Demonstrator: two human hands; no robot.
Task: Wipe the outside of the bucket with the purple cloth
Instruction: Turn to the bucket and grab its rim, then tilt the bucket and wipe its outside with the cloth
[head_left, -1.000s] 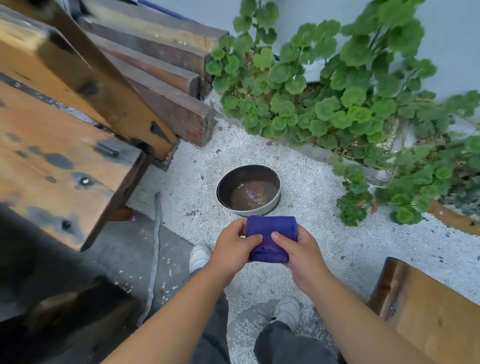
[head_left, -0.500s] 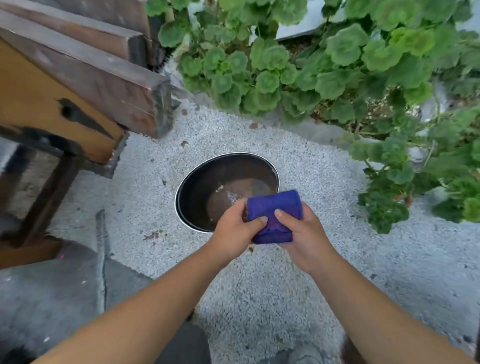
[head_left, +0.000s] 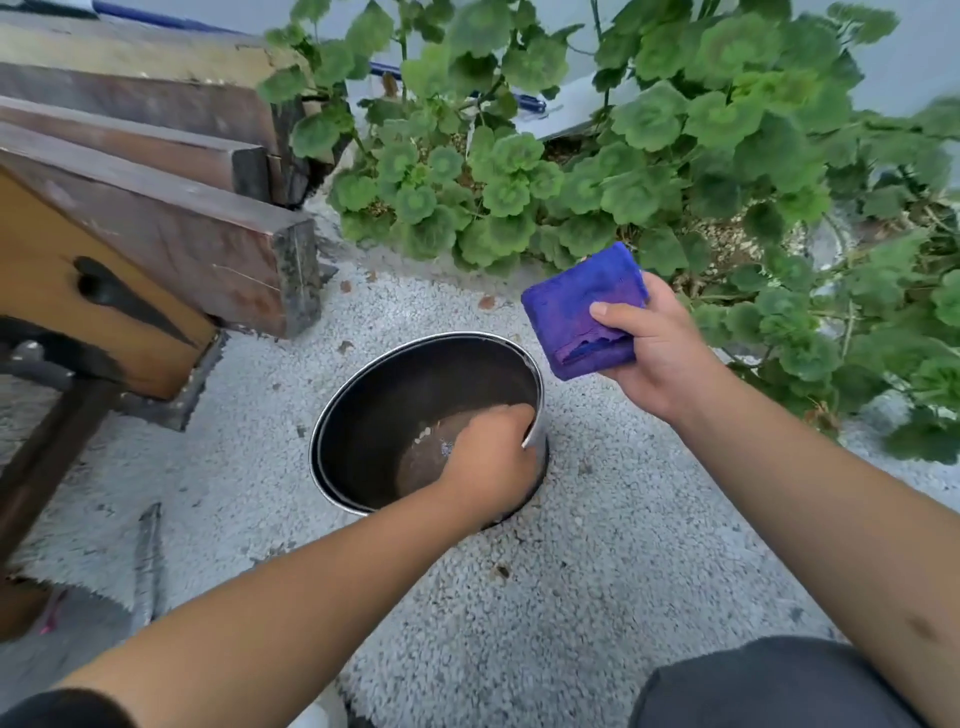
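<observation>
A round metal bucket (head_left: 363, 384) with a dark, rusty inside stands on white gravel at the middle of the view. My left hand (head_left: 493, 457) grips its right rim, fingers inside and thumb side over the edge. My right hand (head_left: 654, 353) is above and to the right of the bucket, holding the folded purple cloth (head_left: 576, 306) between thumb and fingers, clear of the metal. The cloth touches nothing else.
Stacked dark wooden beams (head_left: 171, 234) and an orange-brown wooden bench (head_left: 78, 291) stand close on the left. A large green leafy plant (head_left: 649, 156) fills the back and right. White gravel (head_left: 597, 571) covers the ground around the bucket. My dark trouser knee (head_left: 769, 686) is at bottom right.
My left hand let go of the cloth and took hold of the bucket's right rim. My right hand lifted the cloth up and to the right. The view has come closer to the bucket.
</observation>
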